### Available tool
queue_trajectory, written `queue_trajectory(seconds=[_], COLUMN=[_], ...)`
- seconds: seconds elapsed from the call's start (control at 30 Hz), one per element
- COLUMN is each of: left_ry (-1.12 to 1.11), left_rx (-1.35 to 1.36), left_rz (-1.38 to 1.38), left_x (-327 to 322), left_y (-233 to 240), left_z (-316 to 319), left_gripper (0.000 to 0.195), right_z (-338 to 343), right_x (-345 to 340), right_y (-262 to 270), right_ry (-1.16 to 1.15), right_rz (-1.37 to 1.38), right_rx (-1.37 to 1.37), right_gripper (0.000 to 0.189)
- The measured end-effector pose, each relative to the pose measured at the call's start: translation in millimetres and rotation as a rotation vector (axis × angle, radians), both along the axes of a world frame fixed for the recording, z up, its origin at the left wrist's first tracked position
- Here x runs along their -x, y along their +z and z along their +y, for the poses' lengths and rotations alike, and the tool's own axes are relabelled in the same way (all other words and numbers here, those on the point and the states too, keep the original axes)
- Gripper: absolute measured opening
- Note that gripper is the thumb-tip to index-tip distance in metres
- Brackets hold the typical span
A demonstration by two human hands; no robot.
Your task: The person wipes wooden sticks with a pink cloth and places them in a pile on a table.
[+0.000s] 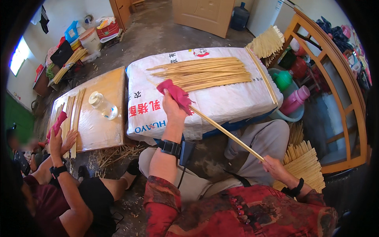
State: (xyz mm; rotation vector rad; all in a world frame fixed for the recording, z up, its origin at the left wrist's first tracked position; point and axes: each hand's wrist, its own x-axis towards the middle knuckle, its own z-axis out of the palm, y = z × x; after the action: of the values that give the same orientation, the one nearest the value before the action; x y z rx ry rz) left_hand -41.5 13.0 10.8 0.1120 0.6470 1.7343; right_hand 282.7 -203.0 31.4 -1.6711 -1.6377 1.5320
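Observation:
My left hand (174, 107) grips a crimson cloth (175, 94) that is wrapped around a long, thin straw-coloured stalk (225, 131). The stalk slants down to the right, where my right hand (274, 168) holds its lower end near my knee. Beyond the cloth, a row of similar stalks (204, 72) lies on a table covered with white woven plastic sheeting (148, 118) that bears printing. A few more stalks (262, 75) rest along that table's right edge.
At left, a co-worker's hand (54, 142) holds another red cloth (57, 126) beside stalks on a wooden table (118, 89) with a clear bottle (103, 105). Stalk bundles (305, 166) stand at my right, near a basin (296, 115) with a pink thermos (296, 99) and a wood-framed glass panel (345, 103).

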Motion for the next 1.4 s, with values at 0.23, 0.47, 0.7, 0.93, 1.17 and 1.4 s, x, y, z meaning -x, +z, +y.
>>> queue_trajectory(seconds=[0.23, 0.47, 0.7, 0.93, 1.17, 1.4], left_ry=[0.002, 0.114, 0.193, -0.225, -0.358, -0.223], left_rx=[-0.07, -0.25, -0.401, -0.482, -0.445, -0.347], left_rz=[0.024, -0.107, -0.204, -0.25, -0.275, -0.161], left_x=[40, 65, 74, 44, 23, 28], left_y=[-30, -6, 17, 20, 19, 10], left_z=[25, 8, -1, -18, -25, -15], left_gripper=[0.036, 0.049, 0.041, 0.04, 0.039, 0.037], right_z=[-39, -37, -24, 41, 98, 101], right_x=[-76, -89, -101, 15, 135, 161], right_y=[-27, -10, -6, 17, 10, -6], right_ry=[0.028, -0.043, -0.383, -0.322, -0.057, 0.035], right_rz=[-0.555, -0.519, -0.257, 0.135, 0.342, 0.277], right_rx=[-0.243, -0.498, -0.377, -0.436, -0.132, -0.258], right_gripper=[0.011, 0.013, 0.017, 0.018, 0.016, 0.016])
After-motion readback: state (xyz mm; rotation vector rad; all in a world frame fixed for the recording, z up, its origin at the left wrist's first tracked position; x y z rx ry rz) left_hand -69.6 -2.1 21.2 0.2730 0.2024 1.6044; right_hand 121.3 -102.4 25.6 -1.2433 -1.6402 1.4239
